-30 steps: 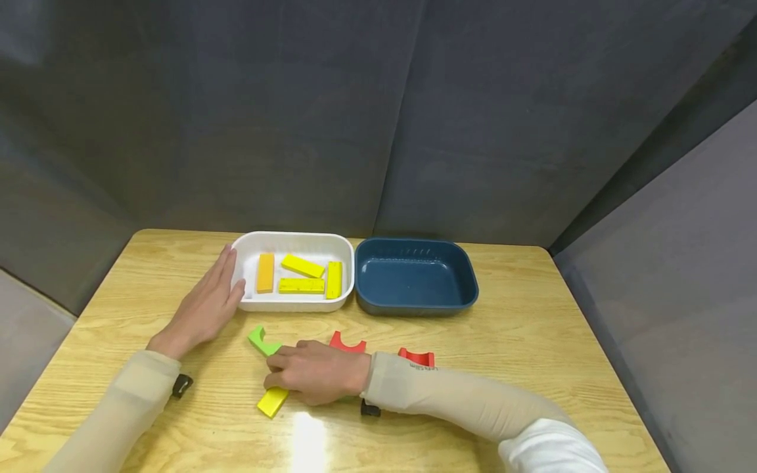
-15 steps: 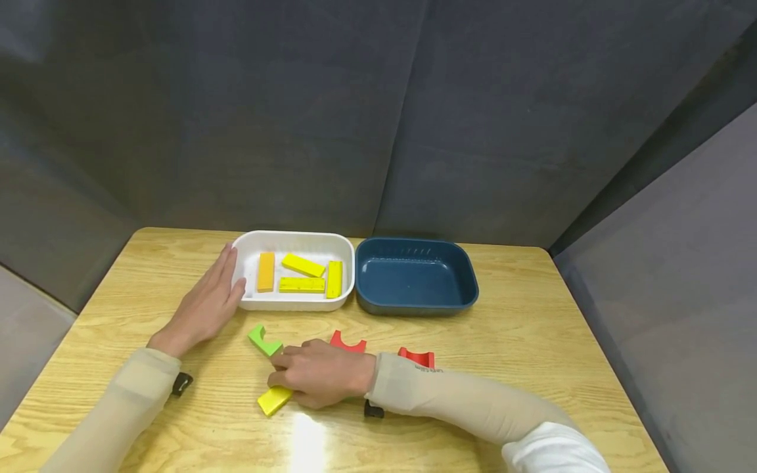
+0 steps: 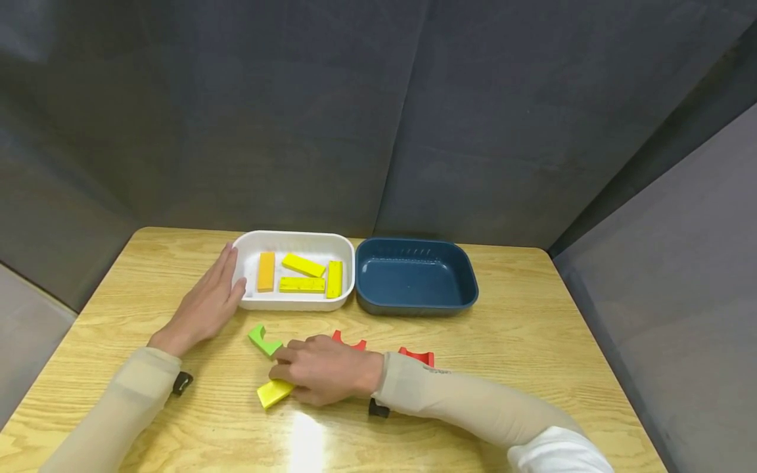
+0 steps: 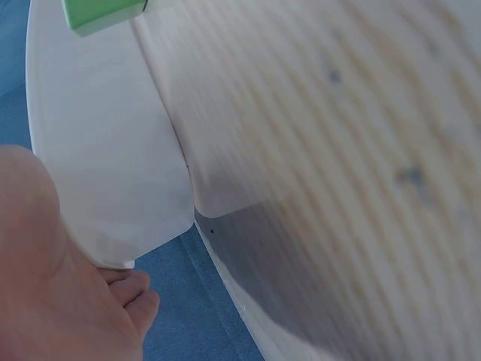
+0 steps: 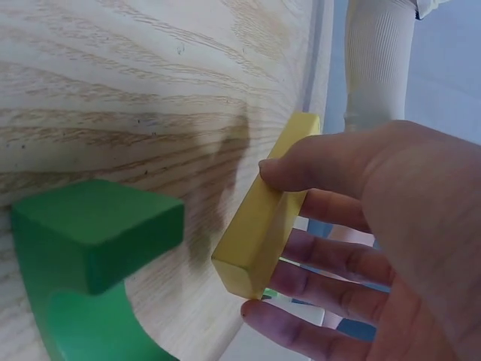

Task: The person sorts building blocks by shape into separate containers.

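My right hand [image 3: 334, 369] pinches a long yellow block [image 5: 259, 210] between thumb and fingers, low over the table. Its end also shows past the fingers in the head view. A light green block with a curved cutout [image 3: 264, 340] lies just beyond those fingertips. Near the right palm, in the right wrist view, stands another green block with a rounded cutout [image 5: 98, 248], hidden under the hand from above. My left hand [image 3: 204, 302] rests with extended fingers against the left side of the white tray [image 3: 290, 306], which holds several yellow blocks [image 3: 302, 285] and an orange one [image 3: 266, 271].
Right beside the white tray stands a dark blue tray [image 3: 416, 276]. Two red blocks with curved cutouts, the left [image 3: 355, 343] and the right [image 3: 416, 357], lie beyond the right forearm, partly covered. A grey curtain [image 3: 378, 118] rises behind the wooden table [image 3: 520, 315].
My right hand has shifted slightly right, and the yellow block has turned a little, its visible end rising slightly away from the near edge. The left hand and the trays stay put.
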### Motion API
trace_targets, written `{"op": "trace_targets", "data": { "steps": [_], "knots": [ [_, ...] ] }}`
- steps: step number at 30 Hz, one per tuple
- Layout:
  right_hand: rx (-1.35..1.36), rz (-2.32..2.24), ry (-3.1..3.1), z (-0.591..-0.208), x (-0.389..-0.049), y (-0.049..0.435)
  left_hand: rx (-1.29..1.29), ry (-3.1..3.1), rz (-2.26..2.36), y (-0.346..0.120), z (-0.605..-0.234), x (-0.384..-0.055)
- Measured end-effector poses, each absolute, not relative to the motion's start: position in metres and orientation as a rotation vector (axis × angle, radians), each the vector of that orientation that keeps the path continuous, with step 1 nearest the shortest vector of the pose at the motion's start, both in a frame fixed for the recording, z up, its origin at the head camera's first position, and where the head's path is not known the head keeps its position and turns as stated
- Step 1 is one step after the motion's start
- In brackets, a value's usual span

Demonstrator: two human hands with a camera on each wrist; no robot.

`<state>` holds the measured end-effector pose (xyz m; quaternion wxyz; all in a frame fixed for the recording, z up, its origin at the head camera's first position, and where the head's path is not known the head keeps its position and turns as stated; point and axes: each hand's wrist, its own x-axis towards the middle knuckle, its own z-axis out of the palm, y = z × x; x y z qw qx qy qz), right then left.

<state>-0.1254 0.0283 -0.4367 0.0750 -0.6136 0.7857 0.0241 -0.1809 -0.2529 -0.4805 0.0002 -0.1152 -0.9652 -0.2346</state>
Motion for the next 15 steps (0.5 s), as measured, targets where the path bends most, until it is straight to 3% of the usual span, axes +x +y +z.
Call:
{"op": "trace_targets", "data": {
  "steps": [15],
  "knots": [
    [-1.882,0.052,2.471,-0.418,-0.135,0.041,-0.366,-3.023,-0.742,-0.253,-0.482,-0.182]
  ]
}}
